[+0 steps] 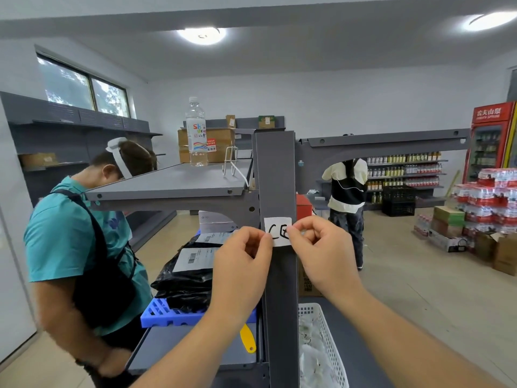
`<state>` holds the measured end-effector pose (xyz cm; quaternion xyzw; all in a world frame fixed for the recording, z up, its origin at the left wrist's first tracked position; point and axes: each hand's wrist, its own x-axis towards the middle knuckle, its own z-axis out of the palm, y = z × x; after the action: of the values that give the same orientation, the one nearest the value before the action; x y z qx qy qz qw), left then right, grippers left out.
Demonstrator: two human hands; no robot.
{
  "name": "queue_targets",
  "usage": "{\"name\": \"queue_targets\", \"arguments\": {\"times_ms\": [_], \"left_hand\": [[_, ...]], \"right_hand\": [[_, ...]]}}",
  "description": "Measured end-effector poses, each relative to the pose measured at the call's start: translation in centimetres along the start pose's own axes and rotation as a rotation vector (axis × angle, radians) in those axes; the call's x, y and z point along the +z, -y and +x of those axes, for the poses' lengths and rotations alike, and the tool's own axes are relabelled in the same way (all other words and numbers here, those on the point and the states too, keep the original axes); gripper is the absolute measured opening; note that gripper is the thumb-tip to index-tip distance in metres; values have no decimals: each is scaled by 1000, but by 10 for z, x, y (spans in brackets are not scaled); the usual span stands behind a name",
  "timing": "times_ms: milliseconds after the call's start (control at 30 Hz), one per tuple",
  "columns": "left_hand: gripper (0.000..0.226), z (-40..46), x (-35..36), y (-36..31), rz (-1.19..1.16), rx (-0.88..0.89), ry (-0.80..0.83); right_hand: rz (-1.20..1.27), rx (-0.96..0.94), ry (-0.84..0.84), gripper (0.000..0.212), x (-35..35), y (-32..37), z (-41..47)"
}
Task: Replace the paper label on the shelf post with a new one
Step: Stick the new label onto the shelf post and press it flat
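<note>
A head-height view inside a small shop. A dark grey metal shelf post (277,175) rises up the middle of the scene, with a grey shelf (173,179) branching off to its left. On the front face of the post, about halfway up, sits a small white paper label (277,230) with black handwritten marks that read roughly "CE"; the second character is partly covered. The paper looks thin and slightly uneven, its lower edge showing below the fingers.

The left hand (242,257) pinches the label's left edge between thumb and forefinger, other fingers curled in. The right hand (321,247) pinches the right edge the same way, covering part of the writing. Whether the label is being peeled off or pressed on cannot be told.

Risks, as a judgement: the paper is flimsy, so pulling unevenly from both sides could tear it or leave scraps stuck to the post. If it is being stuck down, it could go on crooked or wrinkled, since the post face is barely wider than the label. Fingers over the ink might smudge it.

Nearby, a blue plastic crate (167,315) holds black parcels, below and left.
</note>
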<state>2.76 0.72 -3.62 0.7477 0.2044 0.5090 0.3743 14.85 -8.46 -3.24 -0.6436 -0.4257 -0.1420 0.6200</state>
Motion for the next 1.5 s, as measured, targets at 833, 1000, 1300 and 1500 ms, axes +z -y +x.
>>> {"name": "queue_targets", "arguments": {"times_ms": [833, 1000, 1300, 1500], "left_hand": [[33, 6, 2, 1, 110, -64, -24], [23, 12, -3, -6, 132, -3, -21], [28, 28, -5, -17, 225, 52, -44], [14, 28, -12, -12, 111, 31, -3]], "right_hand": [[-67, 62, -40, 22, 0, 2, 1], [-27, 47, -7, 12, -3, 6, 6], [-30, 71, 24, 20, -7, 10, 18], [-32, 77, 35, 7, -12, 6, 19]]}}
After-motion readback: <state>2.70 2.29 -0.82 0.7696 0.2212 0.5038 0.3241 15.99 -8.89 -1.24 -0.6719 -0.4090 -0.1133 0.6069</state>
